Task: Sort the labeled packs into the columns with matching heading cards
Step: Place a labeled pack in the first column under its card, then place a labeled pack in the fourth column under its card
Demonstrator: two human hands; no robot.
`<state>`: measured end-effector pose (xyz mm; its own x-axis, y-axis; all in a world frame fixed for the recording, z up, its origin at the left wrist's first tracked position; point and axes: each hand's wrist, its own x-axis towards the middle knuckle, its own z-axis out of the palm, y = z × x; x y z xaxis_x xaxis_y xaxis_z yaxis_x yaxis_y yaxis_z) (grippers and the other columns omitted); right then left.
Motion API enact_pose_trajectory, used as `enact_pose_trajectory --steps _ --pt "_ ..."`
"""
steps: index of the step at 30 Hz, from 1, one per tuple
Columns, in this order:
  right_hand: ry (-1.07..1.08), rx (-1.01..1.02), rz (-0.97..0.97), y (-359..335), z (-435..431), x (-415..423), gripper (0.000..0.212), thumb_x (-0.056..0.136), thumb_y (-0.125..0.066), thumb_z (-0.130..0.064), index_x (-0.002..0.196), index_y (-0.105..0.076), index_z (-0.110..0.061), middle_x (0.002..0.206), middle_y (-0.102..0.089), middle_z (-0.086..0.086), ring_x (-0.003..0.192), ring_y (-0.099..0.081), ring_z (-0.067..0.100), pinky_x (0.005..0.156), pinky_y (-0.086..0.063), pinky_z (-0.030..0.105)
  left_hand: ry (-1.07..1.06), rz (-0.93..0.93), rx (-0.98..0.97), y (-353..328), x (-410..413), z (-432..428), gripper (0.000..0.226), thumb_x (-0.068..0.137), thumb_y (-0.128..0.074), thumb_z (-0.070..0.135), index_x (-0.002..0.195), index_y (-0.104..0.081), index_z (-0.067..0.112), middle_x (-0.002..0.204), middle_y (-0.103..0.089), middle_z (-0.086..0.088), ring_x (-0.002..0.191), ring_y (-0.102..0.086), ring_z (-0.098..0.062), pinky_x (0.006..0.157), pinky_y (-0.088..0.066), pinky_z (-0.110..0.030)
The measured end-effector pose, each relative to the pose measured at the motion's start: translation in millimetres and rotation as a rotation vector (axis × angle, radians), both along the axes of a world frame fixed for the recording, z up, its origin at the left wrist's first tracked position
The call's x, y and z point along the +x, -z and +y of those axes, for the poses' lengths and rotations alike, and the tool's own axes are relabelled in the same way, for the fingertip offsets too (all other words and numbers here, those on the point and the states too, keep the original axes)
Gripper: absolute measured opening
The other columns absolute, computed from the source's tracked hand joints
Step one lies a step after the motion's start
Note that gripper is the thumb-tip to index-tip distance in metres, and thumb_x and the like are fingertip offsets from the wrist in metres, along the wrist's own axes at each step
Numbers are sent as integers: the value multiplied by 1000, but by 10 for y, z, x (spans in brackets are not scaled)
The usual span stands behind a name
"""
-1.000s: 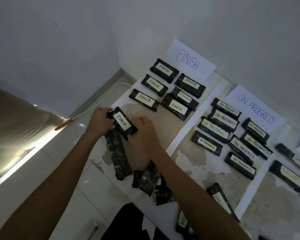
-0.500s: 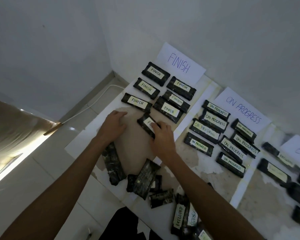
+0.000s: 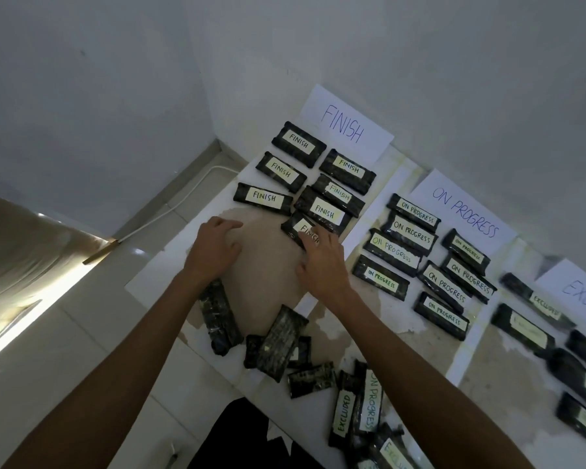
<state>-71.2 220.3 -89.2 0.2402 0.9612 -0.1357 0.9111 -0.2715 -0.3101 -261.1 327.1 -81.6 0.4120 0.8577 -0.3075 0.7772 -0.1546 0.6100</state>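
Note:
Black packs with pale labels lie in columns under white heading cards: FINISH (image 3: 344, 129), ON PROGRESS (image 3: 464, 211) and a cut-off EXCLUDED card (image 3: 581, 292). My right hand (image 3: 320, 262) presses its fingertips on a FINISH pack (image 3: 296, 228) lying on the floor just below the other FINISH packs (image 3: 325, 211). My left hand (image 3: 214, 247) hovers or rests over bare floor to the left, fingers loosely curved, holding nothing. A loose pile of packs (image 3: 281, 341) lies near me, some face down, with EXCLUDED (image 3: 343, 414) and ON PROGRESS (image 3: 372, 401) labels showing.
White paper strips (image 3: 359, 228) divide the columns. Several ON PROGRESS packs (image 3: 413, 236) and EXCLUDED packs (image 3: 525, 326) fill the right columns. The wall (image 3: 420, 62) stands behind the cards. A white cable (image 3: 170, 211) runs along the left wall's base.
The FINISH pack went from both hands near the pile up and right to the foot of the FINISH column. My left hand let go and now sits apart.

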Motion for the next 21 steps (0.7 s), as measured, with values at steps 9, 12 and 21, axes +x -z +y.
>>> enact_pose_trajectory --steps 9,12,21 --pt "-102 -35 219 -177 -179 -832 49 77 -58 -14 126 -51 -12 129 -46 15 113 -43 34 93 -38 45 -363 245 -31 -90 -359 -962 83 68 -69 44 136 -27 18 111 -34 -16 100 -42 -36 79 -43 -44" --pt "-95 -75 252 -188 -228 -944 47 80 -57 -14 127 -51 -12 129 -45 15 111 -43 34 92 -38 43 -315 334 -41 -13 -304 -1133 102 67 -63 63 145 -10 23 114 -33 -17 97 -44 -36 78 -44 -44" --pt "4 -72 485 -300 -308 -916 45 81 -60 -11 126 -51 -11 127 -46 11 111 -46 28 96 -42 37 -544 -223 -399 -108 -437 -1010 80 79 -63 12 145 -18 17 130 -44 -14 109 -51 -30 88 -48 -43"
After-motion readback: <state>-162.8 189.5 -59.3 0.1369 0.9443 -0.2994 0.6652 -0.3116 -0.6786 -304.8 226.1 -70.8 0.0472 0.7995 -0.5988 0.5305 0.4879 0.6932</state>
